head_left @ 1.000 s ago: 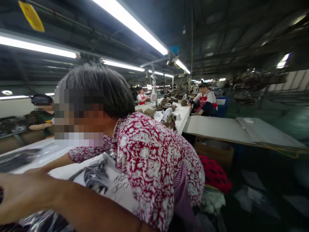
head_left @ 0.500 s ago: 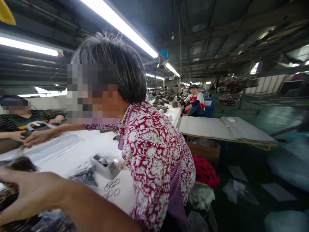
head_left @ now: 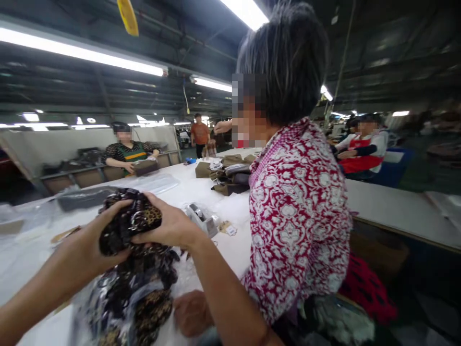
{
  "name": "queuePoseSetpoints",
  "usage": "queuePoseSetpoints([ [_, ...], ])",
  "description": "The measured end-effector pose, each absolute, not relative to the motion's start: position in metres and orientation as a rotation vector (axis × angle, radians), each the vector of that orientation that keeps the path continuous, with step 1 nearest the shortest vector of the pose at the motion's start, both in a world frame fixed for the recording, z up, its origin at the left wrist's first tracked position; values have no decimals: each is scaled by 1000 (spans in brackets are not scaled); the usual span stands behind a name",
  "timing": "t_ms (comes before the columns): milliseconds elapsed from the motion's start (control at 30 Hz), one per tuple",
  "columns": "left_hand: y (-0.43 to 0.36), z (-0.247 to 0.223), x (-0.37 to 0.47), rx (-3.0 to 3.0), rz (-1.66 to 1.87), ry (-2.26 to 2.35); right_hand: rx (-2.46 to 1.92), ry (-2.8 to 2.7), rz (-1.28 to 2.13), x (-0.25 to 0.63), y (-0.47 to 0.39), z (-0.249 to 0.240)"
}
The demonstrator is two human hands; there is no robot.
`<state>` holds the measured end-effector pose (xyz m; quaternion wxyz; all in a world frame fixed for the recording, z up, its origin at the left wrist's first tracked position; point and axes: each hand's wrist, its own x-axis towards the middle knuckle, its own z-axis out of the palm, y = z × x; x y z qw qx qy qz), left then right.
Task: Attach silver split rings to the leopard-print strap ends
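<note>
The left hand [head_left: 88, 240] and right hand [head_left: 171, 226] grip a dark leopard-print bundle [head_left: 124, 221] between them, above the near table [head_left: 230, 247]. It looks soft, light and probably slippery if wrapped; cupping both sides, thumbs on top, should keep it together. Below lies a heap of similar wrapped pieces [head_left: 129, 298]. Beyond are a tape dispenser [head_left: 201, 221], then brown cloth items [head_left: 234, 175], and farther off a seated co-worker [head_left: 131, 151].

One left hand [head_left: 88, 242], one right hand [head_left: 173, 223], one held bundle [head_left: 124, 226] — toward eight o'clock; one tape dispenser [head_left: 201, 220], seven; one yellow hanging piece [head_left: 127, 17], eleven; at least five people [head_left: 298, 206] — nine to three.
</note>
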<state>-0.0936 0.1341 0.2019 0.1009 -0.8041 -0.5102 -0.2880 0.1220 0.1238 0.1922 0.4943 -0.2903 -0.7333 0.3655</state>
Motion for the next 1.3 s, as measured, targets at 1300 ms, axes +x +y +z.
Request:
queuePoseSetpoints([
  [1300,183,181,111,-3102,-1144,-726,-1165,-1402,805,293,107,172],
])
